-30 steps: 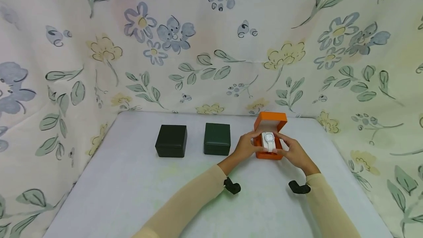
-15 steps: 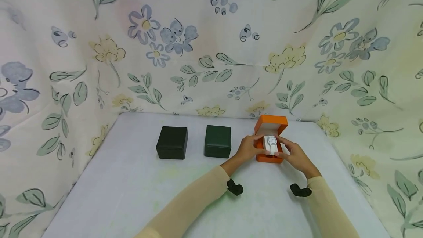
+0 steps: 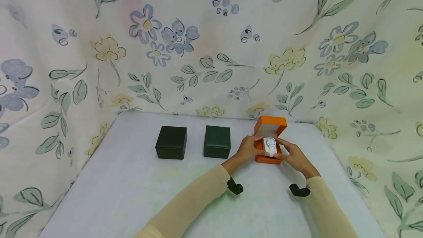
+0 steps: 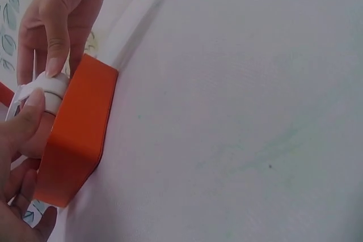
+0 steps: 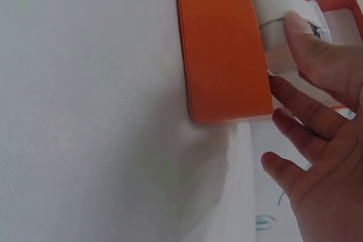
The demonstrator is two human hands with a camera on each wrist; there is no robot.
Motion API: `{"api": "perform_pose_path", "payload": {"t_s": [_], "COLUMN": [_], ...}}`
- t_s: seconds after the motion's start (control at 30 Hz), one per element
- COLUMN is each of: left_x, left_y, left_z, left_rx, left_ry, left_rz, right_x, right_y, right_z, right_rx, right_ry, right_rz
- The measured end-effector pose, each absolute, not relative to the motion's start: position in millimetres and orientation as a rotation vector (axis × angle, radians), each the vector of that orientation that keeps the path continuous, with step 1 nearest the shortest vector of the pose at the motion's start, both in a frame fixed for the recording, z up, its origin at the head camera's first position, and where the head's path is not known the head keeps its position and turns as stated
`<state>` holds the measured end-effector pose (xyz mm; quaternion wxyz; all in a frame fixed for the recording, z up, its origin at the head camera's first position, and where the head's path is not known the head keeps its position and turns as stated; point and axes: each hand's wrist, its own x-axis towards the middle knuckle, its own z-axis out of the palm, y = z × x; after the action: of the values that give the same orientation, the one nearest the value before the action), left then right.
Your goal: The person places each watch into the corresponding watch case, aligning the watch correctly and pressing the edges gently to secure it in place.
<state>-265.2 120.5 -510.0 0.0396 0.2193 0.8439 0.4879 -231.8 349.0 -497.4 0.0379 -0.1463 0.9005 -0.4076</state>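
Observation:
A white wristwatch (image 3: 271, 143), strapped round a pale cushion, sits in the mouth of an open orange box (image 3: 268, 160) at the table's right side. Its dial faces up toward the head view. From the left, my left hand (image 3: 248, 148) grips the watch and cushion with thumb and fingers. My right hand (image 3: 295, 157) holds the other side, its thumb pressing the white strap (image 5: 278, 2) in the right wrist view. Part of the cushion still shows above the rim of the orange box (image 4: 82, 114) in the left wrist view; its lower end is hidden.
A black box (image 3: 171, 142) and a dark green box (image 3: 217, 141), both with lids down, stand left of the orange one. The orange lid (image 3: 272, 121) stands raised at the back. Behind the white table (image 3: 132, 179) hangs a flowered cloth (image 3: 205, 47).
The head view has shifted slightly. The watch and cushion have moved a little to the right within the orange box, both hands keeping hold. The black and green boxes stay in place.

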Motion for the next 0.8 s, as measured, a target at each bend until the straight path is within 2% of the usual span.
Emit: {"api": "perform_pose_path", "payload": {"t_s": [0.23,0.53,0.63,0.8], "left_x": [-268.9,-266.8,-262.7,-254.4], "left_y": [124.5,123.4,120.3,114.1], "left_z": [-514.6,-519.0,-519.5,-520.8], "left_rx": [0.823,0.839,0.785,0.635], "left_ry": [2.744,2.768,2.714,2.594], "left_rz": [1.346,1.356,1.497,1.748], "right_x": [-232.5,-228.4,-225.4,-225.4], "right_y": [346.7,342.6,339.4,334.1], "right_z": [-505.3,-502.8,-492.9,-467.7], "right_rx": [-0.463,-0.47,-0.374,-0.016], "right_ry": [2.862,2.913,3.023,3.413], "right_rz": [-1.147,-1.081,-1.109,-1.418]}}
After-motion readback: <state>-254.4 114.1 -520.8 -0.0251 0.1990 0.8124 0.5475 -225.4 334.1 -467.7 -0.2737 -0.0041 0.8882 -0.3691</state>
